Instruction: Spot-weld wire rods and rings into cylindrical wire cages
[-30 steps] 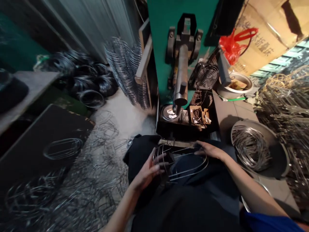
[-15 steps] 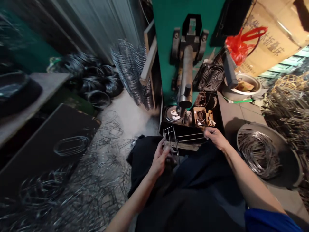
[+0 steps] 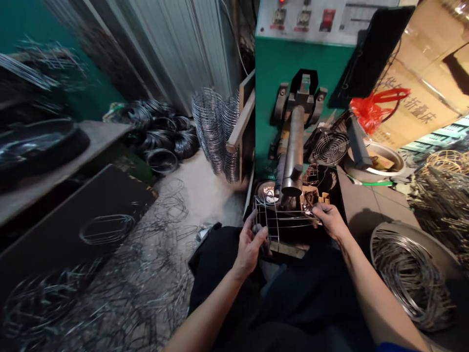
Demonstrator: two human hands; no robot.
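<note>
Wire cage frame point(image 3: 284, 226) was held up over the dark-clothed lap point(image 3: 293, 298), spanning both hands. Left hand point(image 3: 251, 248) was clamped on its left end, fingers wrapped around the wires; right hand point(image 3: 330, 222) was pinched on its right end. Just beyond sat the green spot welder point(image 3: 267, 98); steel basin point(image 3: 388, 227) of wire hoops lay off right.

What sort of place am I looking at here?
Likely a small wire-goods workshop: a green spot-welding machine, stacked wire hoops, and coils of dark wire on the floor.
</note>
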